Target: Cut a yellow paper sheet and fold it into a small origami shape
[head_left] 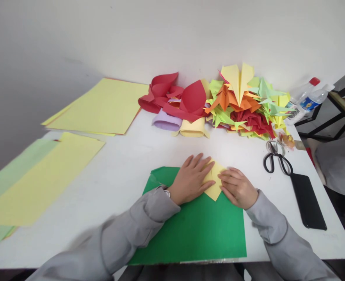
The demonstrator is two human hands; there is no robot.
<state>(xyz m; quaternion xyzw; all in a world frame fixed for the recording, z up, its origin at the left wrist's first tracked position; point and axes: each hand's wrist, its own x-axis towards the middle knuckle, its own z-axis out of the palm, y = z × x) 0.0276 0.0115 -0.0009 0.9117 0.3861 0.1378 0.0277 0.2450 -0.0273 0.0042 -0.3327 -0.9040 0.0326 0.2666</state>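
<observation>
A small piece of folded pale-yellow paper [214,192] lies near the far edge of a green sheet [196,234]. My left hand [188,179] rests flat on the paper's left side, fingers stretched out and slightly spread. At the right corner of the paper, the fingers of my right hand [237,186] are bent together and close on its edge. Part of the paper is hidden under both hands.
Yellow sheets [99,107] and a yellow-and-green stack [49,175] lie at left. Rolled red paper shapes [191,99] and a pile of folded paper figures [239,103] stand along the wall. Scissors [276,156], a black phone [308,201] and plastic bottles [308,103] are at right.
</observation>
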